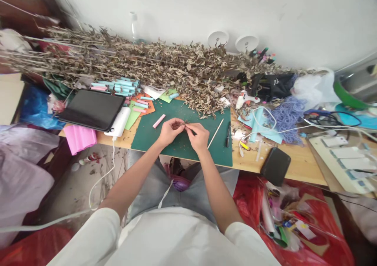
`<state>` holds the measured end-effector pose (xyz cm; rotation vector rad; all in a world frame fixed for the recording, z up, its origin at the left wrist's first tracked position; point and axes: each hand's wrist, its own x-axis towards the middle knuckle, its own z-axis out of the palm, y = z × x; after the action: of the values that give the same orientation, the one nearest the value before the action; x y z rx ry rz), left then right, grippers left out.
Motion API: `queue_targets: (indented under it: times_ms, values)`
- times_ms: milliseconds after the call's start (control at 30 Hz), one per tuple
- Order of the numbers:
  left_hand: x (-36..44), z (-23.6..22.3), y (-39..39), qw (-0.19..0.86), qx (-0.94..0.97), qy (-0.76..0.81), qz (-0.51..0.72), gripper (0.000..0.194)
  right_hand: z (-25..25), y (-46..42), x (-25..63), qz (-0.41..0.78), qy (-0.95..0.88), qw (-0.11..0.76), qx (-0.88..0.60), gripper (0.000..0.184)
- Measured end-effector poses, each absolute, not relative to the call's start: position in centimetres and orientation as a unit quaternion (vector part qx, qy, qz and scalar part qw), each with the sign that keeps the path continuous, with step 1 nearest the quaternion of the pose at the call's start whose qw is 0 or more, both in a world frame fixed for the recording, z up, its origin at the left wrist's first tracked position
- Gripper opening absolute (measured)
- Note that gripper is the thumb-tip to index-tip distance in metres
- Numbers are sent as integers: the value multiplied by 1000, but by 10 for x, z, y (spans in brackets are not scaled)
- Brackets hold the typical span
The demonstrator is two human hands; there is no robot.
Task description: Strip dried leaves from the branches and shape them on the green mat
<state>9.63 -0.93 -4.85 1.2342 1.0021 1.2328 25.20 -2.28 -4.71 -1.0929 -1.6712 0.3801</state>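
Over the green cutting mat (150,140), my left hand (171,132) and my right hand (198,135) meet fingertip to fingertip. Both are closed in a pinch on a small bit of dried leaves (186,122), partly hidden by the fingers. A pink paper roll (159,121) lies on the mat left of my left hand. To the right of my right hand lie a thin pale stick (216,132) and a black pen (228,134). A large heap of dried leafy stalks (176,68) stretches along the back, spilling onto the mat's far edge.
Blue paper rolls (125,86), a black tablet (92,109) and a white power bank (119,121) sit on the left. A glue gun (246,99), purple yarn (288,117) and a black phone (276,166) are on the right. A red bag (330,234) of scraps stands below.
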Motion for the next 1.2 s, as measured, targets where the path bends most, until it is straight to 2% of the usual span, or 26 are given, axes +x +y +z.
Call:
queue_targets:
  times_ms: [200,567,867,1200]
  values:
    - [96,-49,-9,535,517,432,510,28,-44,-24,251,174,-686,535,-461,14]
    - [100,-43,-11,508,539,455,495,19,-50,-26,245,98,-715,501,-477,13]
    - [101,-44,-11,472,557,474,493,17,-48,-24,248,92,-692,505,-508,10]
    - [98,-44,-9,508,501,440,546,30,-50,-21,251,107,-694,473,-532,8]
